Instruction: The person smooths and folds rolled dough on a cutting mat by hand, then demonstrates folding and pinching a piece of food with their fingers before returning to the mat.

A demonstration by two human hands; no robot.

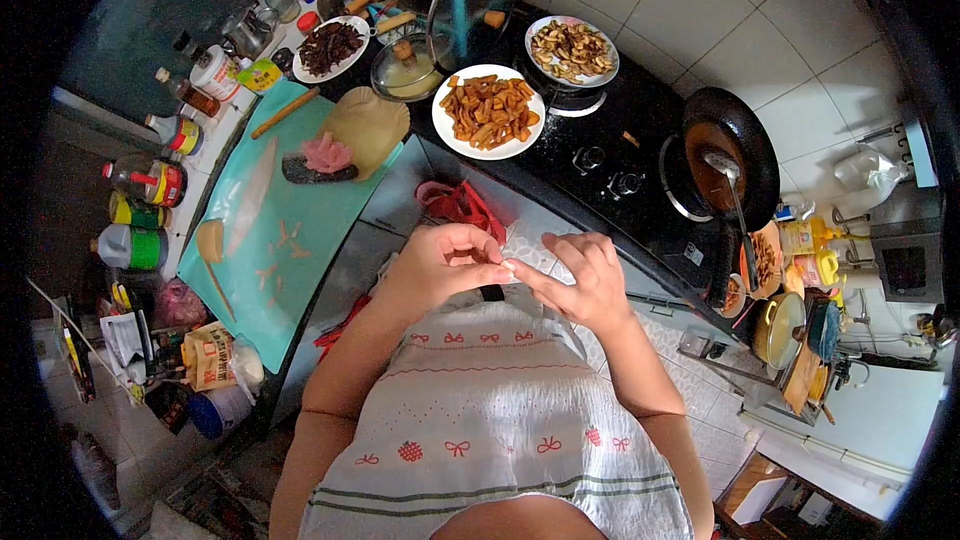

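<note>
Pinching a small pale piece (508, 267) between fingertips, left hand (447, 262); item too small to identify. Right hand (583, 280) is not clenched: one digit reaches the piece, the others are loosely bent and apart from it. Landmark: plate of brown strips (440, 125) on the dark surface (560, 165). Relative to this plate:
- Piece and both hands: on the person's side, above the apron (470, 390).
- Green mat (225, 205), bearing a pink lump (327, 152) and pale scraps (268, 270): to the left.
- Plate of browned slices (534, 57): beyond and right.
- Wok (712, 120) with ladle (735, 185): well right.
- Plate of dark strips (300, 68): beyond and left.
</note>
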